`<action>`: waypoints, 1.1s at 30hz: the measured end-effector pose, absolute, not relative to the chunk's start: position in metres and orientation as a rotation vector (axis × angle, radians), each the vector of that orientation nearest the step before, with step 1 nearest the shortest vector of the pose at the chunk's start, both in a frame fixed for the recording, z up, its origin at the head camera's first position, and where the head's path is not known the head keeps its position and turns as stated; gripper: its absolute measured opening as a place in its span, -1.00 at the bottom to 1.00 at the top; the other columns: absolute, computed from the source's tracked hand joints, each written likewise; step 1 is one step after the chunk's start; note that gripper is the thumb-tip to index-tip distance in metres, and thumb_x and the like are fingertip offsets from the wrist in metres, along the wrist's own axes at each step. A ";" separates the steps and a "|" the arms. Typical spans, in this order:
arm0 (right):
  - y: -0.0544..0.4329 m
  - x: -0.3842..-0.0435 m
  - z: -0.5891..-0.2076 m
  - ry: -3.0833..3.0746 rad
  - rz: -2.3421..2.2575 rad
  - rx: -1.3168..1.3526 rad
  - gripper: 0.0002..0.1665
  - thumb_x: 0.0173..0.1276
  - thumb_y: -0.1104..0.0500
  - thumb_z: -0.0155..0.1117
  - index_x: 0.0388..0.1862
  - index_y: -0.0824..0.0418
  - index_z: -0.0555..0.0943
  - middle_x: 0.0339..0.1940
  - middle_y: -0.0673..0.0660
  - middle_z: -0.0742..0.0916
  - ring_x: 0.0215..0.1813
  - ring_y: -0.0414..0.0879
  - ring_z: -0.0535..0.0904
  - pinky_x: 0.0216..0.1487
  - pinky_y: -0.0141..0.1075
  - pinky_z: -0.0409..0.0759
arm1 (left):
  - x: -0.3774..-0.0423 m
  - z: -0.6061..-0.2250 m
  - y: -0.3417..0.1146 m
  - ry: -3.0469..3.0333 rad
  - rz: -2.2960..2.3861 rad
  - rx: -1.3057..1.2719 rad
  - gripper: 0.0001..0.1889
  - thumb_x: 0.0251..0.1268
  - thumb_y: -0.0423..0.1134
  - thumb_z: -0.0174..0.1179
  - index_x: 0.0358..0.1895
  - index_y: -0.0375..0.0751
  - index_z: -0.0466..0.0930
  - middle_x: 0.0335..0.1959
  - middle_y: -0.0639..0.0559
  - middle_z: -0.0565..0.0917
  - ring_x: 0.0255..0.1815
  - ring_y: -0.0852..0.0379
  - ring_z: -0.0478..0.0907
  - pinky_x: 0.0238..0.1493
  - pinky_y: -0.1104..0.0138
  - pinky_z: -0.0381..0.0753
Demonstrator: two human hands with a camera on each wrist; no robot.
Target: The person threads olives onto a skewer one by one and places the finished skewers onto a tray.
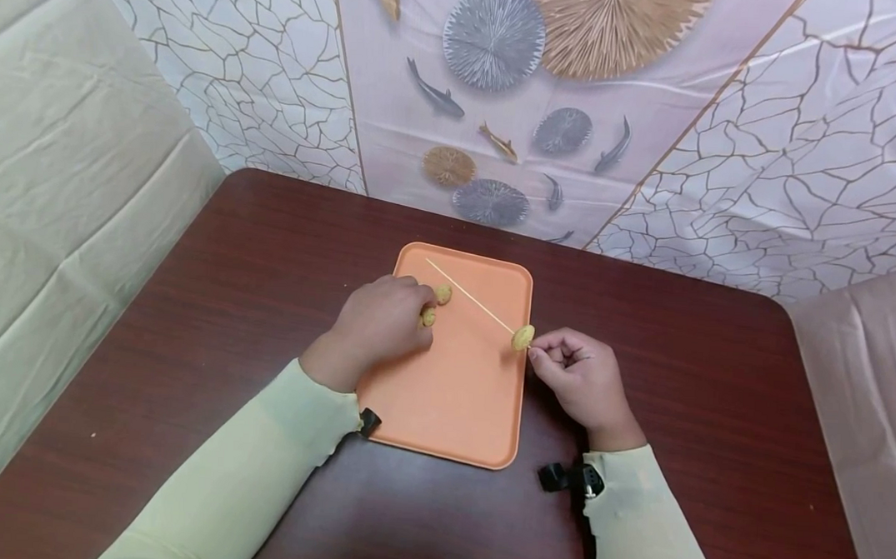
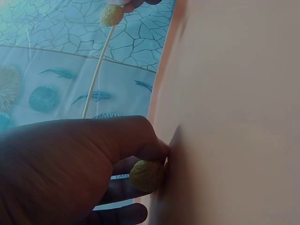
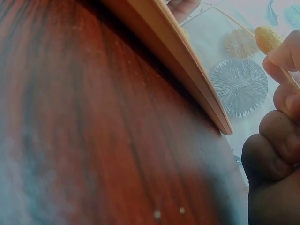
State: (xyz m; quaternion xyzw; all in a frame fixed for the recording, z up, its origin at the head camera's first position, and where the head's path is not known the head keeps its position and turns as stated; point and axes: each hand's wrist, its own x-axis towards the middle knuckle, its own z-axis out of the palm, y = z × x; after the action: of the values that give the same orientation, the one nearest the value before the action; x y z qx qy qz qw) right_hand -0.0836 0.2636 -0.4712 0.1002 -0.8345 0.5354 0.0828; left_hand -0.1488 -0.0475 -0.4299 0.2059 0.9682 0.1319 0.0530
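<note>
A thin wooden skewer (image 1: 471, 296) slants above the orange tray (image 1: 457, 405), its free end toward the far left. On it, near the right end, sits a small yellow wrinkled ball (image 1: 523, 338). My right hand (image 1: 582, 377) pinches the skewer just beyond that ball, beside the tray's right edge. Over the tray's left side, my left hand (image 1: 378, 322) curls thumb and fingers round a second yellow ball (image 2: 147, 176), low against the tray surface. A third ball (image 1: 443, 293) lies on the tray just past the left fingertips.
The dark wooden table (image 1: 189, 368) surrounds the tray. Behind it hangs a patterned cloth (image 1: 492, 140) with fish and round motifs. Pale cloth (image 1: 70, 171) hangs along the left side. A black strap (image 1: 570, 479) is on the right wrist.
</note>
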 end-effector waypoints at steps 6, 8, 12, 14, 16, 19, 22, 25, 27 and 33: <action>0.263 -0.084 -0.471 -2.498 1.591 0.296 -0.90 0.40 0.43 0.53 -0.27 0.26 0.84 -0.64 -0.11 0.55 -0.55 -0.33 0.40 -0.51 -0.47 0.38 | -0.150 -0.430 -0.047 2.945 0.436 0.616 -0.92 0.32 -0.20 0.26 -0.33 0.10 0.60 -0.33 0.10 0.58 -0.23 -0.01 0.51 -0.29 0.15 0.51; 0.263 -0.084 -0.471 -2.501 1.585 0.295 -0.90 0.41 0.43 0.53 -0.27 0.27 0.84 -0.64 -0.11 0.55 -0.54 -0.33 0.40 -0.51 -0.47 0.38 | -0.151 -0.430 -0.048 2.953 0.487 0.616 -0.95 0.33 -0.20 0.28 -0.27 0.10 0.66 -0.31 0.10 0.62 -0.23 0.00 0.55 -0.28 0.15 0.55; 0.263 -0.083 -0.470 -2.504 1.584 0.291 -0.89 0.41 0.44 0.53 -0.26 0.26 0.84 -0.64 -0.11 0.55 -0.55 -0.32 0.41 -0.52 -0.46 0.39 | -0.152 -0.427 -0.050 2.964 0.631 0.608 -0.81 0.38 -0.16 0.34 0.00 0.04 0.80 -0.18 0.12 0.75 -0.13 0.04 0.66 -0.13 0.13 0.71; 0.263 -0.083 -0.470 -2.503 1.583 0.290 -0.89 0.41 0.44 0.53 -0.27 0.25 0.84 -0.64 -0.10 0.55 -0.55 -0.32 0.41 -0.52 -0.46 0.39 | -0.152 -0.426 -0.050 2.958 0.714 0.584 -0.71 0.41 -0.15 0.36 0.14 -0.02 0.80 -0.12 0.11 0.78 -0.09 0.04 0.70 -0.04 0.12 0.75; 0.263 -0.083 -0.470 -2.501 1.582 0.290 -0.88 0.41 0.44 0.53 -0.27 0.25 0.84 -0.64 -0.10 0.55 -0.55 -0.32 0.41 -0.52 -0.46 0.39 | -0.153 -0.424 -0.051 2.940 0.815 0.536 -0.65 0.41 -0.16 0.39 0.21 -0.06 0.80 -0.07 0.07 0.79 -0.06 0.03 0.70 0.02 0.11 0.76; 0.262 -0.082 -0.470 -2.496 1.583 0.290 -0.88 0.41 0.43 0.54 -0.27 0.24 0.84 -0.64 -0.11 0.55 -0.55 -0.32 0.41 -0.51 -0.46 0.39 | -0.153 -0.422 -0.051 2.919 0.949 0.460 -0.63 0.41 -0.21 0.41 0.25 -0.07 0.79 -0.06 0.04 0.81 -0.05 0.02 0.72 0.01 0.10 0.77; 0.262 -0.082 -0.470 -2.492 1.586 0.289 -0.93 0.42 0.40 0.54 -0.27 0.28 0.83 -0.63 -0.11 0.55 -0.55 -0.32 0.41 -0.51 -0.47 0.39 | -0.154 -0.420 -0.052 2.910 1.039 0.407 -0.64 0.44 -0.24 0.40 0.26 -0.06 0.79 -0.06 0.03 0.83 -0.05 0.02 0.73 -0.03 0.11 0.78; 0.263 -0.082 -0.471 -2.491 1.592 0.289 -0.96 0.44 0.38 0.54 -0.26 0.34 0.82 -0.63 -0.12 0.56 -0.54 -0.33 0.41 -0.51 -0.47 0.39 | -0.155 -0.420 -0.053 2.904 1.096 0.376 -0.64 0.46 -0.24 0.40 0.26 -0.08 0.78 -0.06 0.02 0.83 -0.06 0.04 0.74 -0.04 0.12 0.78; 0.263 -0.082 -0.471 -2.490 1.596 0.290 -0.95 0.44 0.37 0.53 -0.25 0.38 0.81 -0.63 -0.12 0.57 -0.55 -0.33 0.42 -0.51 -0.47 0.39 | -0.156 -0.420 -0.055 2.898 1.135 0.358 -0.64 0.46 -0.25 0.39 0.27 -0.11 0.77 -0.06 0.00 0.82 -0.06 0.04 0.73 -0.03 0.12 0.77; 0.263 -0.083 -0.471 -2.485 1.597 0.299 -0.94 0.43 0.38 0.52 -0.24 0.42 0.81 -0.63 -0.12 0.58 -0.55 -0.33 0.42 -0.51 -0.48 0.39 | -0.161 -0.421 -0.058 2.906 1.218 0.312 -0.64 0.42 -0.29 0.39 0.24 -0.16 0.77 -0.01 -0.03 0.82 -0.04 0.05 0.77 0.05 0.13 0.80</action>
State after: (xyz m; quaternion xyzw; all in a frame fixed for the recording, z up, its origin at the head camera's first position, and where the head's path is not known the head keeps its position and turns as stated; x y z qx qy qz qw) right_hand -0.0828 0.2633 -0.4713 0.1003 -0.8338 0.5359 0.0863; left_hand -0.1607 -0.0580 -0.4208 0.0985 0.9177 0.3847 -0.0126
